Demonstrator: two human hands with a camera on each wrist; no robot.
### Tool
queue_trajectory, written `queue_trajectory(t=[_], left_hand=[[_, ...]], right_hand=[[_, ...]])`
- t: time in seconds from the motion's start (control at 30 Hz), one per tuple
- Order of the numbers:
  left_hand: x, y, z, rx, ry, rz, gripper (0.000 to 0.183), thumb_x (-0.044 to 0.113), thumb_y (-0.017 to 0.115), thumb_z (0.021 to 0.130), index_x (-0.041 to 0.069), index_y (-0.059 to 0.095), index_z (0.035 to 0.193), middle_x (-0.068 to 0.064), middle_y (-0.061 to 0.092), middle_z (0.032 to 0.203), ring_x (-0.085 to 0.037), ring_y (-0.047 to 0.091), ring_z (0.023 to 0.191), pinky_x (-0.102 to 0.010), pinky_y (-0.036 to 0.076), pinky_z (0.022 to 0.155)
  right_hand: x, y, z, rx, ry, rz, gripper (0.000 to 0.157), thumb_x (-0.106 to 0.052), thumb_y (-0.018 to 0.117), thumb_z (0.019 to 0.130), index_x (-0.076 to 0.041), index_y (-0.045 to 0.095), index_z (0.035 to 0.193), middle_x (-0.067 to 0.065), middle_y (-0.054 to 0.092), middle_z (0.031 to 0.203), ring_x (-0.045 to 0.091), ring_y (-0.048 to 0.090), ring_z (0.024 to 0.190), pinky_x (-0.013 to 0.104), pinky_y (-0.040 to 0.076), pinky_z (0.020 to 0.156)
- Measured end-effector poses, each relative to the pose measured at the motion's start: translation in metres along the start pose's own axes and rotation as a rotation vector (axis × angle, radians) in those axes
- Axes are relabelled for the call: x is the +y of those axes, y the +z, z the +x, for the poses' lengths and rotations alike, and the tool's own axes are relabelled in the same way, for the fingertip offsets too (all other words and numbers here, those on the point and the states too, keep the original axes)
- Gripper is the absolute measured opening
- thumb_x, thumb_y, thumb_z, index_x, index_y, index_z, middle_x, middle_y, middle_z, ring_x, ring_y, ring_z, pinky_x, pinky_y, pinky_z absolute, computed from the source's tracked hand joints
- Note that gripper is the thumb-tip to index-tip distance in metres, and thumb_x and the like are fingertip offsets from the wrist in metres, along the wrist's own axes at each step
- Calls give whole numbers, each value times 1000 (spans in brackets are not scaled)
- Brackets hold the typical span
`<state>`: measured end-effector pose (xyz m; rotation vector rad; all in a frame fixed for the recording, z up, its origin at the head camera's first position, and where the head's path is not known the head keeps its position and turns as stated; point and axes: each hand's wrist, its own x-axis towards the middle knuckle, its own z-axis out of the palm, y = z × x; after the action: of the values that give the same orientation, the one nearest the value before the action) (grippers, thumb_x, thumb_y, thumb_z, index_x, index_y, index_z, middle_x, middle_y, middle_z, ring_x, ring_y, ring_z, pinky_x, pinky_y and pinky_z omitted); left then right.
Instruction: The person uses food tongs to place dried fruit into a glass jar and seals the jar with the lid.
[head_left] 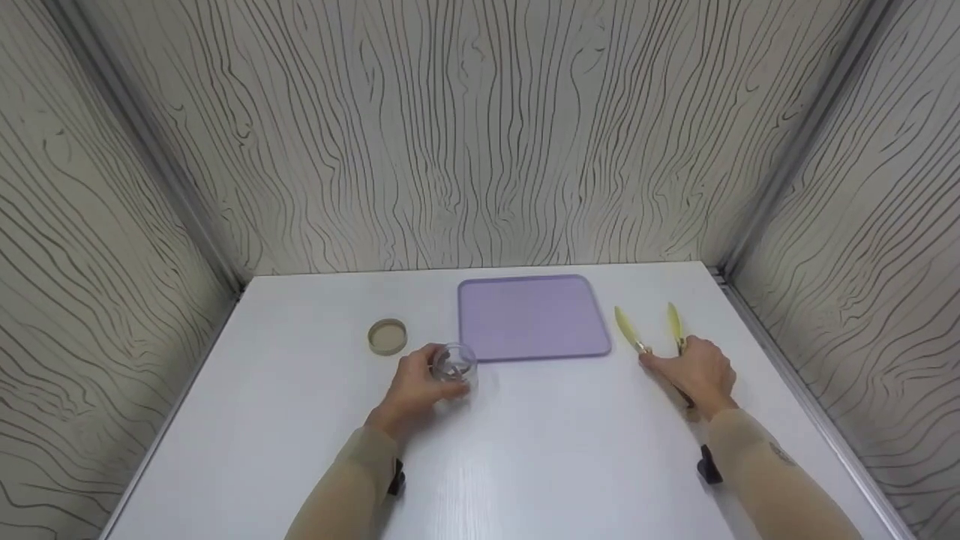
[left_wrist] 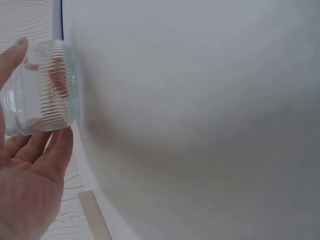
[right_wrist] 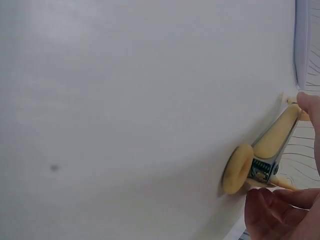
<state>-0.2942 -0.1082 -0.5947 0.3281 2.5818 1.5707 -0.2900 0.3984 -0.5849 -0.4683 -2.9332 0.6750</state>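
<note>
My left hand (head_left: pixel 420 381) holds a small clear glass jar (head_left: pixel 459 361), with thumb and fingers on opposite sides of it. In the left wrist view the jar (left_wrist: pixel 50 85) has ribbed walls, stands with its base at the white table, and shows something reddish-brown inside. At the right, my right hand (head_left: pixel 699 371) grips a pair of tongs (head_left: pixel 632 330) with yellow tips, which lie spread apart and point away from me. The right wrist view shows the tongs' cream handle (right_wrist: pixel 277 132) and a ring at its end, with thumb and fingers on either side.
A purple rectangular tray (head_left: pixel 532 319) lies at the back middle, just beyond the jar. Left of it rests a round, shallow greenish-beige lid (head_left: pixel 388 337). Wood-patterned panels (head_left: pixel 480 135) wall in the white table (head_left: pixel 525 457) at the back and both sides.
</note>
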Motion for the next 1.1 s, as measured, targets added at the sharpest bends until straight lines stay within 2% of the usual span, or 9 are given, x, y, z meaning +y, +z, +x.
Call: queue_trajectory(t=[0.1,0.17,0.33,0.47,0.7,0.9,1.0,1.1], left_hand=[[1,0,1,4,1,2,78,26,99,82,3,66,148,-13,76,143,-33,69,139,-56,49,130],[1,0,1,6,0,3,78,27,100,82,3,66,148,-13,76,143,-32,69,139,-56,49,130],[-1,0,2,9,-13,22,78,28,101,82,4,66,147,-13,76,142,-33,69,139,-56,50,130],[-2,0,2,14,-6,50,80,29,101,82,4,66,148,-14,75,144,-34,69,141,-57,51,129],[-4,-3,0,3,0,85,84,33,101,82,3,63,151,-17,74,147,-37,69,141,-57,53,127],[-4,-10,-3,-8,-2,70,91,33,102,81,1,60,155,-19,72,150,-38,67,143,-59,52,128],[-1,-14,-5,5,-7,87,93,34,103,80,2,59,156,-19,72,149,-38,68,141,-58,54,125],[5,-18,-5,17,-10,105,95,36,102,81,2,58,158,-18,72,149,-37,68,139,-58,55,123]], right_hand=[[-6,0,-4,53,-43,-19,82,-66,82,90,10,67,119,28,67,108,37,63,87,41,51,60],[-12,0,-6,81,-65,-29,89,-61,82,91,14,63,134,34,65,122,45,64,100,49,54,67],[-28,0,-10,111,-95,-39,96,-56,81,93,13,54,154,39,61,142,55,60,122,66,56,89],[-40,0,-12,124,-125,-35,87,-51,79,95,11,58,152,39,62,144,58,60,127,70,54,97],[-57,0,-18,132,-169,-5,71,-39,76,96,9,65,146,37,65,143,56,63,124,68,57,96],[-76,1,-22,76,-216,49,66,-36,78,96,7,67,145,33,75,134,51,75,117,66,63,96],[-84,4,-25,45,-227,44,63,-35,80,97,7,69,142,31,77,133,50,75,119,65,62,100],[-92,7,-27,25,-230,48,61,-36,82,96,6,71,139,28,78,131,47,76,115,63,63,96]])
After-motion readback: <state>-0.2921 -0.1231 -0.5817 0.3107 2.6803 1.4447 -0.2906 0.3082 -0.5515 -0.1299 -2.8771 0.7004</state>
